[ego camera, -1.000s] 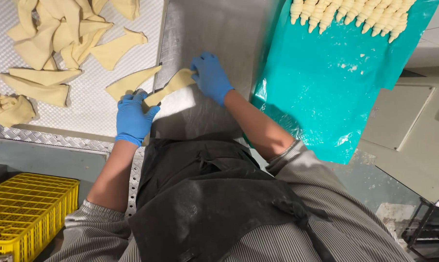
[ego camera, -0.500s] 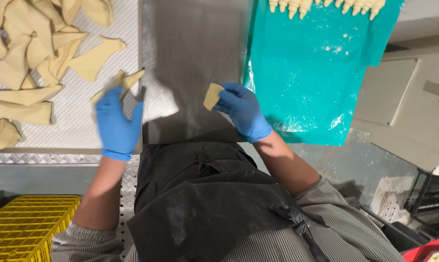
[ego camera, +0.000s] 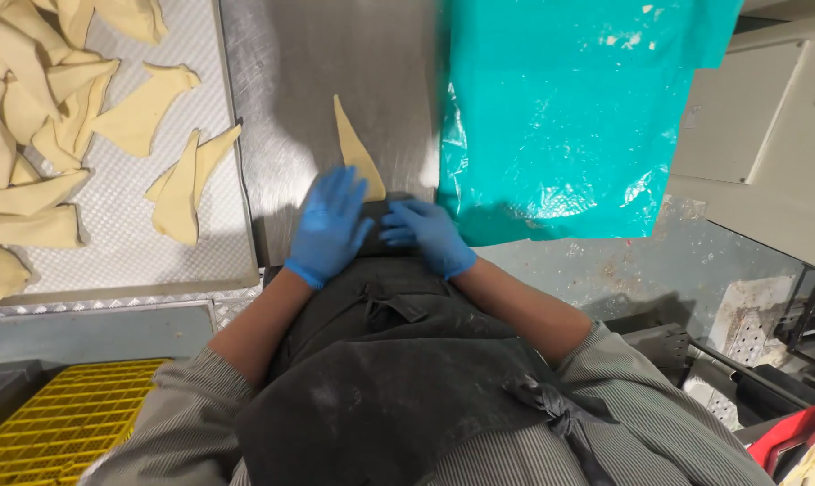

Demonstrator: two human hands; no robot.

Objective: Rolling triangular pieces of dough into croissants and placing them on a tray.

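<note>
Steel worktable [ego camera: 272, 108], seen from above. Textured tray [ego camera: 110, 234] at 9 o'clock holds loose dough triangles [ego camera: 178, 184]. Left hand [ego camera: 328, 225] flat, fingers spread, gripping nothing, pressing wide end of dough triangle [ego camera: 353, 148], tip pointing 12. Right hand [ego camera: 425, 236] flat beside it, open. Teal plastic sheet [ego camera: 561, 117] at 2 o'clock.

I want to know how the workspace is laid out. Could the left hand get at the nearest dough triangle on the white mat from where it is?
Probably yes. The left hand rests flat on the steel table, and the nearest dough triangle lies just to its left on the white mat, with nothing between them.
</note>
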